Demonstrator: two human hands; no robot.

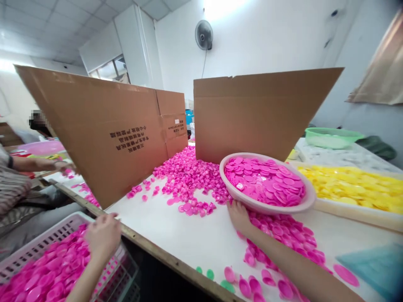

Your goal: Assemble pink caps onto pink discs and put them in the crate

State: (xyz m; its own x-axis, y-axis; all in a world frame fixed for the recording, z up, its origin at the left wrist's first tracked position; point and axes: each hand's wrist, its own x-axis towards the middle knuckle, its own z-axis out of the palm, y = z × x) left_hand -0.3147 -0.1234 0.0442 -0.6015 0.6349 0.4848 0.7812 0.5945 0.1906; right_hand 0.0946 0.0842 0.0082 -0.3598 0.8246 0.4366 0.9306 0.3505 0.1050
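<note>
Pink caps (pixel 47 272) heaped in plastic crate (pixel 40 237); left hand (pixel 103 237) just above them, right hand (pixel 239 217) touching basin (pixel 267 208) rim, grip unclear on both.

Both arms reach forward from the bottom of the view, bare and well apart. The left forearm (pixel 85 283) rises steeply from the lower edge to the left hand (pixel 102 237), which is turned back-up, its fingers (pixel 110 220) curled forward and down, bunched close together. The right forearm (pixel 292 264) runs on a long diagonal from the lower right corner, up and leftward, to the right hand (pixel 239 217) - back up as well, wrist nearly straight, fingers (pixel 234 206) together and gently bent, their tips pointing away from the body.
</note>
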